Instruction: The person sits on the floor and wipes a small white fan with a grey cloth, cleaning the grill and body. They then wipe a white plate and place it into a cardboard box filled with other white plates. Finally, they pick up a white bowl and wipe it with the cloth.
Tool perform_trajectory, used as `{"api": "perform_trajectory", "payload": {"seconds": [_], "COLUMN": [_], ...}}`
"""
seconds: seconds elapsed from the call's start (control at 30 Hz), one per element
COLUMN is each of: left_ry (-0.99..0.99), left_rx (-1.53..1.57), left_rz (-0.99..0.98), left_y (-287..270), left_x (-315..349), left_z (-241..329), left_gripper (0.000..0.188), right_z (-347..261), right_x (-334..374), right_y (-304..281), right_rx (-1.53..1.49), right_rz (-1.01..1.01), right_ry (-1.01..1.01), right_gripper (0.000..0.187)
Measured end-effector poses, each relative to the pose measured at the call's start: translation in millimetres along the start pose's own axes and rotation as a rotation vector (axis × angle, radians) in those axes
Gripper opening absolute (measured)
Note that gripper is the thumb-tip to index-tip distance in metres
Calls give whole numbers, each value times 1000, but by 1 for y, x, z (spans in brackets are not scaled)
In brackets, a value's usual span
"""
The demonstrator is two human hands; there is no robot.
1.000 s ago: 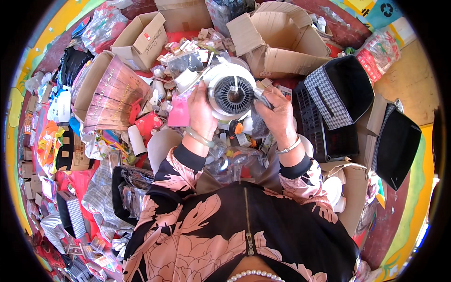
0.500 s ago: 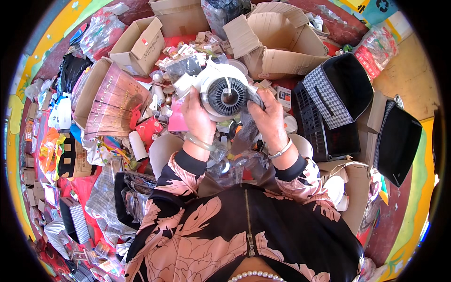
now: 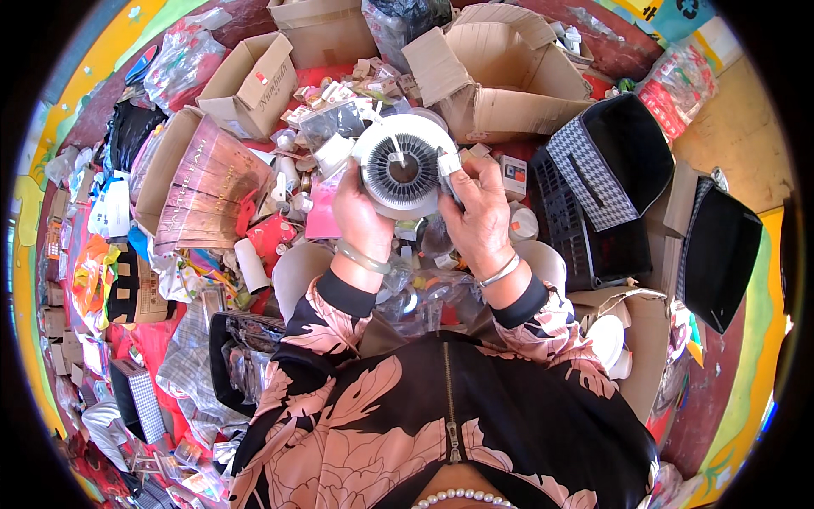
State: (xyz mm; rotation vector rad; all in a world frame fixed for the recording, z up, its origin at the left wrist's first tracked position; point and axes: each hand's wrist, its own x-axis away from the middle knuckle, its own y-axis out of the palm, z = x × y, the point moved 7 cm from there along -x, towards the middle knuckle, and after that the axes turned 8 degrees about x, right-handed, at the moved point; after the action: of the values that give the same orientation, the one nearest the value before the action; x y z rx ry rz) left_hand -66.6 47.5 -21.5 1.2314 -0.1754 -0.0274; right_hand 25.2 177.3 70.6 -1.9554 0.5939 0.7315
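Observation:
A round white downlight [image 3: 386, 174] with a ring of dark cooling fins and a short white wire is held up in front of me, fins facing me. My left hand [image 3: 363, 204] grips its left edge, with the fingers wrapped behind. At the right edge, my right hand [image 3: 476, 208] is closed on a bunched grey cloth [image 3: 448, 168], pressed to the white rim. Most of the cloth is hidden by the fingers. Clear plastic packaging [image 3: 424, 297] lies below, between my knees.
Small cartons and lamp parts pile up ahead. Around them stand an open cardboard box [image 3: 521, 106], a smaller box [image 3: 246, 93] and a pinkish wood-print box [image 3: 208, 182]. To the right are a black crate [image 3: 568, 229] and a houndstooth-patterned bin [image 3: 585, 178].
The downlight has turned and tilted slightly. My right hand has moved a little down and around the rim, and the cloth that hung loose below it is now more bunched up.

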Motion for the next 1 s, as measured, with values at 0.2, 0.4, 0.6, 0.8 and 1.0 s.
{"api": "perform_trajectory", "payload": {"seconds": [0.2,0.4,0.6,0.8,1.0], "left_ry": [-19,146,242,385,430], "left_rx": [5,-159,-232,-358,-615], "left_rz": [5,-110,-70,-52,-91], "left_y": [1,15,13,27,25], "left_x": [6,9,10,16,16], "left_z": [-7,10,18,30,41], "left_gripper": [29,32,35,38,37], "right_z": [-7,4,19,30,21], "right_x": [1,2,9,27,20], "right_y": [-13,-14,1,27,17], "right_rx": [65,-85,-389,-957,-690], "right_rz": [119,134,23,104,87], "right_ry": [-60,78,400,813,614], "right_gripper": [30,26,19,13,16]}}
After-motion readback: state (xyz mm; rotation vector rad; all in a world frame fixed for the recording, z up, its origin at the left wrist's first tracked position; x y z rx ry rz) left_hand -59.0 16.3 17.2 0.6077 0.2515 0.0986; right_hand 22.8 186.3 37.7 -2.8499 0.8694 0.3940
